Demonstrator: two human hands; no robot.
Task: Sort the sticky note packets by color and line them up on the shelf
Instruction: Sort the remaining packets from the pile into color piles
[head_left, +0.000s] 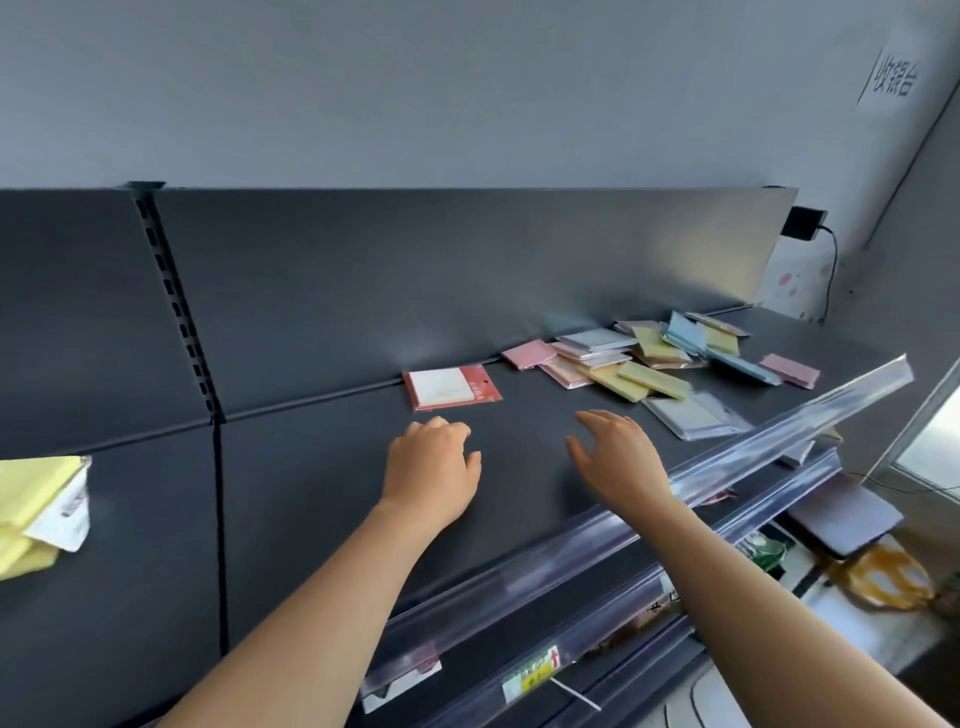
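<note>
In the head view, the mixed pile of sticky note packets (652, 364) lies on the shelf (311, 493) up and right of the nearer right hand (618, 457), fingers spread and empty, while the left hand (431, 467), loosely curled and empty, sits just below a lone red packet (452, 387).

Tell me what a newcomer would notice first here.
The jumbled pile of pastel packets at the right rear of the shelf draws the eye first. A red-backed packet lies alone left of it, against the back panel. Nearer the camera, the left hand and right hand hold nothing.
</note>
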